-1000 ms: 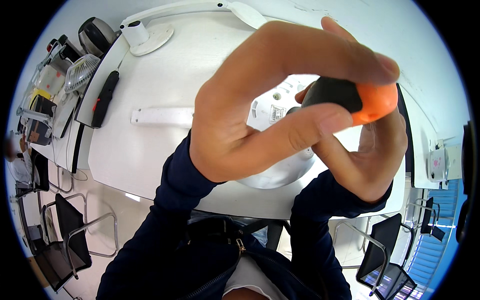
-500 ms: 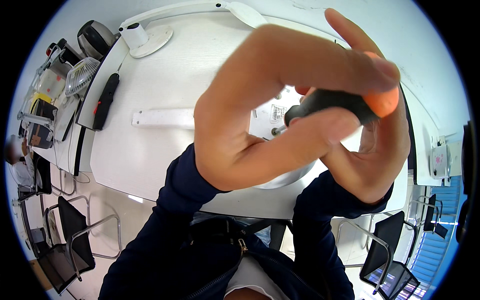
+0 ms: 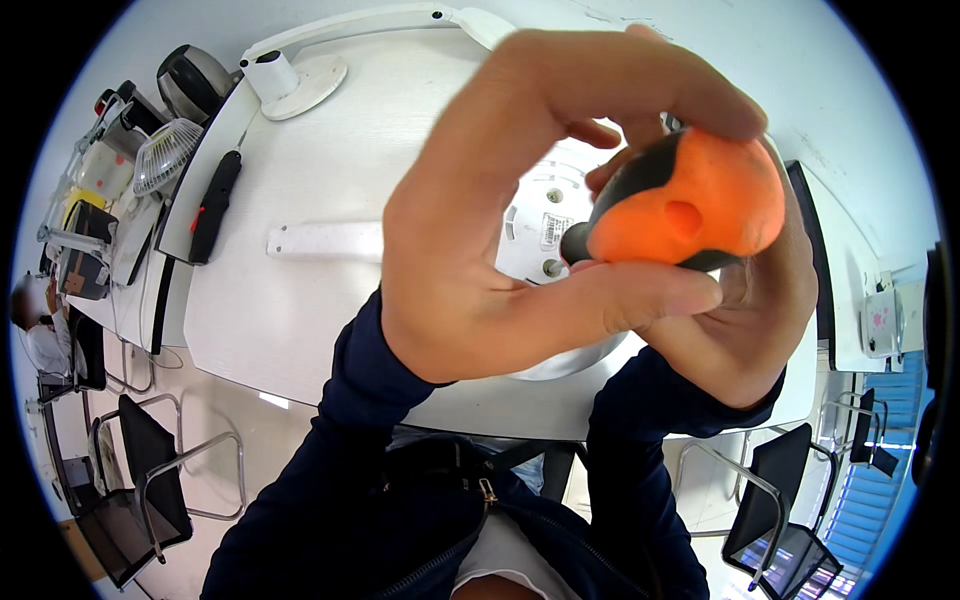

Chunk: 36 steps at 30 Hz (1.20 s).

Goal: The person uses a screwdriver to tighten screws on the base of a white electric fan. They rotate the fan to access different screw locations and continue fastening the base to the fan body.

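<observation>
A screwdriver with an orange and black handle [image 3: 690, 205] is held up over the table, its butt end towards me. My left hand [image 3: 470, 210] grips the handle between thumb and index finger. Behind the handle, my right hand [image 3: 745, 335] curls round from the right side; most of its fingers are hidden. Beneath both hands lies a white round part [image 3: 527, 255] with a label and recessed screws, largely covered by my hands. A white bar [image 3: 325, 240] reaches out to its left. The screwdriver's tip cannot be seen.
A black power screwdriver [image 3: 213, 210] lies at the table's left. A white lamp [image 3: 308, 88] stands at the far left. On the side desk are a kettle [image 3: 190, 82] and a wire-guarded fan [image 3: 166, 155]. Chairs [image 3: 150, 450] stand on both sides; a person [image 3: 45, 335] sits far left.
The screwdriver handle has turned and tilted, so more of its orange butt shows. My left index finger has shifted slightly left, and the raised finger of my right hand has come down.
</observation>
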### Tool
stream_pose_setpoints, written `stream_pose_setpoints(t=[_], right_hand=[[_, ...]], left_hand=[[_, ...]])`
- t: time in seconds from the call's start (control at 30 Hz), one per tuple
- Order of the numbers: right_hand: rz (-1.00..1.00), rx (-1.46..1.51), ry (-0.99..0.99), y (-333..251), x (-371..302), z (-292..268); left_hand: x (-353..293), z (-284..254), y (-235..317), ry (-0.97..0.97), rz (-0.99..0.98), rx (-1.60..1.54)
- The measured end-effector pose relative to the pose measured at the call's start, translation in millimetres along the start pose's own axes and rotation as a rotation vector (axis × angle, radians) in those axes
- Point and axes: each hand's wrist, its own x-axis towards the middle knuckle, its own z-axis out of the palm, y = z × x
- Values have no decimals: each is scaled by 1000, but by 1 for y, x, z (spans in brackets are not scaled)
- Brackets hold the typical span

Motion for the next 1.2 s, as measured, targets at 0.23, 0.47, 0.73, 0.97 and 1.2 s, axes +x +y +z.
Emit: stream_pose_setpoints(t=[0.23, 0.47, 0.73, 0.97, 1.2], right_hand=[[-42, -133, -25, -18, 17, -5], [-30, -119, 34, -2, 12, 0], [-27, -120, 84, 2, 11, 3], [-40, -101, 81, 1, 13, 4], [-42, -92, 78, 6, 16, 10]], left_hand=[[4, 9, 0, 127, 24, 56], [1, 12, 5, 148, -41, 93], [2, 14, 5, 151, -90, 123], [-1, -1, 7, 121, -69, 178], [0, -10, 9, 105, -68, 259]])
